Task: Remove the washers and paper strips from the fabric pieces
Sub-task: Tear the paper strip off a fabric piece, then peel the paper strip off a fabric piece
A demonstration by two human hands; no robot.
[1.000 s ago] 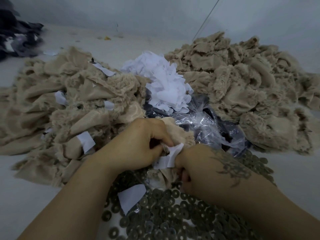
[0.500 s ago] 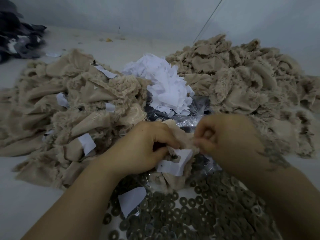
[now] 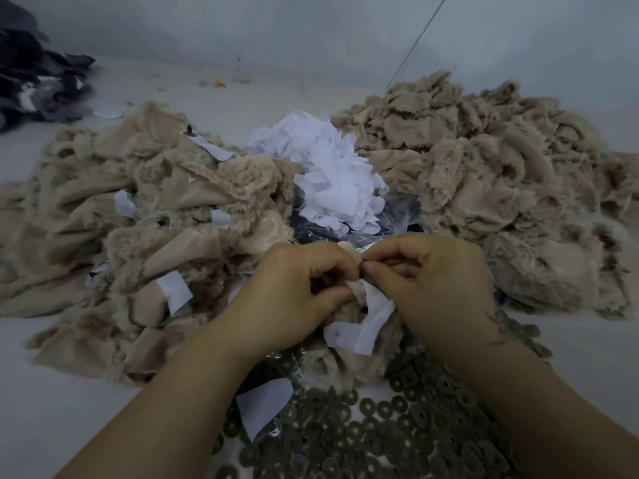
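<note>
- Far left, a heap of tan plush fabric pieces (image 3: 145,216) lies on the pale surface, several with white paper strips (image 3: 174,293) on them; by the look of it, these are the ones not yet stripped.
- The left hand (image 3: 294,288) has its fingers curled round one plush fabric piece (image 3: 356,295), gripping it above the near edge of the heap.
- In the middle, behind the hands, removed strips form a white paper pile (image 3: 332,181) on a clear plastic bag (image 3: 397,219).
- A paper strip (image 3: 363,326) hangs from the held piece, below and between the hands.
- The right hand (image 3: 428,281) pinches at the top of the same piece with thumb and forefinger; whether a washer sits under the fingertips cannot be told.
- Step in hand, as I judge it: freeing the fastening on this piece. Next calls for pulling the washer off, then drawing the strip away.
- Loose grey washers (image 3: 380,426) cover the near foreground.
- Far right, a second tan heap (image 3: 501,174) shows no strips, so is probably finished.
</note>
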